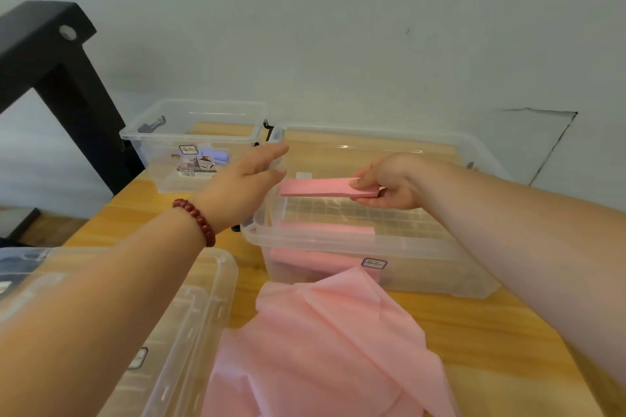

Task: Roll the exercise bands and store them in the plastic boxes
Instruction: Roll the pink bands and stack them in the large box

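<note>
Pinched between thumb and curled fingers of the right hand point(389, 184): a flat-pressed roll of pink exercise band point(325, 187), smooth, matte and slab-shaped, held level just above the open top of the large clear plastic box point(338, 240). Inside that box, over a grid-ribbed floor, two more pink rolls point(328, 229), blurred by the cloudy wall. On its front wall, a small oval label point(374, 263), writing too small to read. Left hand point(244, 186) empty, fingers straight and together, at the box's far left corner; touching or not, impossible to tell. Round that wrist, a bracelet point(198, 220) of glossy dark-red beads. Nearer, on the pale wooden table point(474, 332), a loose pink band point(321, 349), thin, translucent, crumpled in soft folds. Farther left, a smaller clear box point(189, 137) with a lavender roll point(213, 156) inside and a printed sticker point(198, 162), text unreadable. At near left, a third clear container point(189, 315).
</note>
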